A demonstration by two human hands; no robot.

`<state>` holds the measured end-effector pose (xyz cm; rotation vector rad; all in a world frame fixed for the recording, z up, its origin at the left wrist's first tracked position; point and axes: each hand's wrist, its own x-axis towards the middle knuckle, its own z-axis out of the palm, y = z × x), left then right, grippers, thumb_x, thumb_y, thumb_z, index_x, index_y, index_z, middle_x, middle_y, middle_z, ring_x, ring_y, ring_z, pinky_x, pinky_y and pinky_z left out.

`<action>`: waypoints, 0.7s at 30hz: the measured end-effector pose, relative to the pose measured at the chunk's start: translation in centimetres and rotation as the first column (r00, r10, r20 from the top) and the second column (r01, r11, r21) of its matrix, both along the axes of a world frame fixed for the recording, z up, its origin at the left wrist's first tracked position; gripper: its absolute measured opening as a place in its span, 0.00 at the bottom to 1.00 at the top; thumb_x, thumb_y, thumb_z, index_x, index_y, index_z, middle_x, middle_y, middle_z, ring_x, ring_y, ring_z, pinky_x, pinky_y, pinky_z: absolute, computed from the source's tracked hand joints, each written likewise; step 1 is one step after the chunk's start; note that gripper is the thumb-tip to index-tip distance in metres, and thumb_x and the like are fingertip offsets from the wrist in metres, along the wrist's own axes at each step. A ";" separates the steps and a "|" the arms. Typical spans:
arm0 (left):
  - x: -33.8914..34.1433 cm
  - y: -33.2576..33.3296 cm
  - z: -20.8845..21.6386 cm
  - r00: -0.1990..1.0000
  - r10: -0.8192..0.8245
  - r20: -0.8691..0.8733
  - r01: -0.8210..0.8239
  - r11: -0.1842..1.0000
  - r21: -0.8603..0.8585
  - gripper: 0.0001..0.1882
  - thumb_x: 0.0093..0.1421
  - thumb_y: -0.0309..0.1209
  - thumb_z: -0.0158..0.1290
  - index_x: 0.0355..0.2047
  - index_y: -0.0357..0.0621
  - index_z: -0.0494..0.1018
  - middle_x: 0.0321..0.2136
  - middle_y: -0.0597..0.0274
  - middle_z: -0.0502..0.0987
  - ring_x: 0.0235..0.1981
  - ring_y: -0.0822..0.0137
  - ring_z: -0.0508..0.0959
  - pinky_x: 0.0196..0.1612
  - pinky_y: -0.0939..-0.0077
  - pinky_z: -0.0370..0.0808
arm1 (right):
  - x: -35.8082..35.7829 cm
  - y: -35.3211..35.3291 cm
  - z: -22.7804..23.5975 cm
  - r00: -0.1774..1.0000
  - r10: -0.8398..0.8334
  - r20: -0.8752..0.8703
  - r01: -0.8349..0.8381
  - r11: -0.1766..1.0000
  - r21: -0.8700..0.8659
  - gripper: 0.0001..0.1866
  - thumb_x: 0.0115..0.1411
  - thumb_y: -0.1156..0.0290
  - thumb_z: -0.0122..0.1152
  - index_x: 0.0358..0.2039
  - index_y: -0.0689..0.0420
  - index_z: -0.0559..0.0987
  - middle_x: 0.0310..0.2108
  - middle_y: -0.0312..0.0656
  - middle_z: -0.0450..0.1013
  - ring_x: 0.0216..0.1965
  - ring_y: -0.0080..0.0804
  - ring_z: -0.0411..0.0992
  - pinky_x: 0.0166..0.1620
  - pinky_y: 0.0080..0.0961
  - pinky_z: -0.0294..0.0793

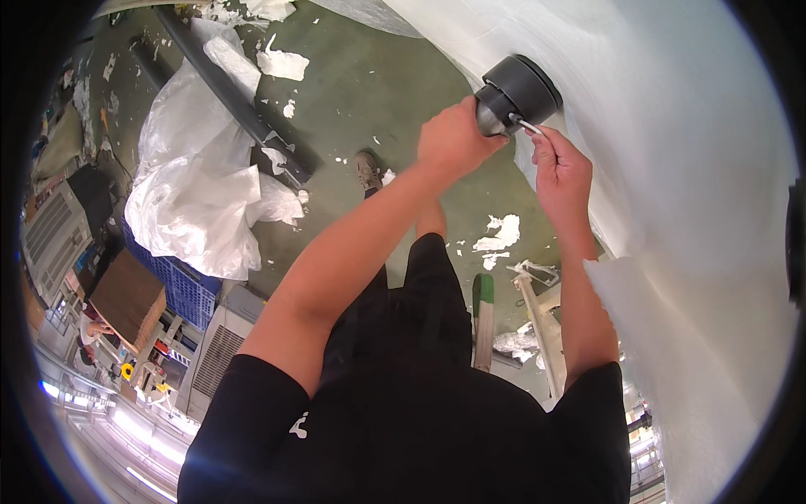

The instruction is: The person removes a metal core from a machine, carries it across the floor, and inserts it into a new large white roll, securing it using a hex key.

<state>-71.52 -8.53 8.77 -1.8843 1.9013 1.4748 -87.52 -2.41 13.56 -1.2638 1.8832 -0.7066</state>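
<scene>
Your left hand (453, 139) clamps the dark grey round plastic fitting (516, 92) on the white curved wall (672, 168), steadying it, while your right hand (561, 172) pinches its thin metal pin (529, 127).

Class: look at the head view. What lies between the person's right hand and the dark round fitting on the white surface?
In the head view, a thin white cord or wire runs from the right hand to the dark round fitting.
</scene>
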 end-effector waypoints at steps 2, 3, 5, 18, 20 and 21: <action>0.0 0.0 0.1 1.000 -0.003 0.016 0.003 1.000 0.002 0.29 0.48 0.48 0.64 0.41 0.40 0.71 0.35 0.52 0.81 0.38 0.52 0.81 0.41 0.61 0.78 | 0.1 0.2 -0.8 0.999 0.019 -0.051 -0.019 1.000 -0.012 0.10 0.63 0.68 0.60 0.40 0.60 0.81 0.24 0.44 0.75 0.23 0.29 0.72 0.30 0.23 0.71; -0.1 -0.1 0.1 1.000 -0.008 0.026 0.008 1.000 -0.001 0.29 0.48 0.48 0.64 0.41 0.40 0.71 0.35 0.52 0.81 0.38 0.52 0.81 0.41 0.61 0.78 | 0.1 0.2 -1.1 0.997 0.023 -0.072 -0.024 1.000 -0.015 0.10 0.63 0.68 0.60 0.40 0.59 0.81 0.24 0.45 0.76 0.23 0.31 0.73 0.30 0.23 0.71; -0.2 0.0 0.2 1.000 -0.006 0.025 0.006 1.000 -0.015 0.28 0.48 0.48 0.64 0.41 0.40 0.71 0.35 0.52 0.81 0.38 0.53 0.81 0.41 0.61 0.78 | 0.1 0.2 -1.1 0.983 0.093 -0.159 -0.113 0.987 -0.119 0.10 0.63 0.67 0.61 0.40 0.59 0.81 0.26 0.45 0.76 0.24 0.36 0.73 0.31 0.25 0.72; 0.0 0.5 -0.3 1.000 0.009 -0.005 -0.010 0.998 -0.054 0.29 0.48 0.49 0.63 0.42 0.41 0.71 0.36 0.53 0.80 0.39 0.54 0.81 0.42 0.61 0.78 | 0.6 0.1 -0.8 0.958 0.048 -0.284 0.033 0.961 0.276 0.17 0.64 0.58 0.57 0.28 0.59 0.79 0.15 0.44 0.69 0.18 0.39 0.66 0.27 0.33 0.66; 0.1 0.5 -0.5 1.000 0.018 -0.022 -0.018 1.000 0.020 0.30 0.47 0.50 0.64 0.42 0.41 0.71 0.36 0.53 0.80 0.40 0.53 0.81 0.42 0.60 0.77 | 0.7 0.0 0.2 0.995 0.041 -0.093 -0.012 0.954 0.300 0.16 0.65 0.59 0.55 0.29 0.59 0.79 0.15 0.42 0.69 0.18 0.33 0.67 0.26 0.30 0.67; 0.2 0.0 -0.7 0.999 0.021 -0.032 -0.021 1.000 0.017 0.30 0.46 0.50 0.64 0.42 0.42 0.71 0.36 0.54 0.80 0.40 0.52 0.81 0.42 0.60 0.77 | 0.2 -0.7 0.7 0.999 0.037 0.012 -0.039 0.957 0.287 0.16 0.66 0.60 0.53 0.29 0.59 0.79 0.15 0.40 0.70 0.18 0.29 0.68 0.25 0.28 0.67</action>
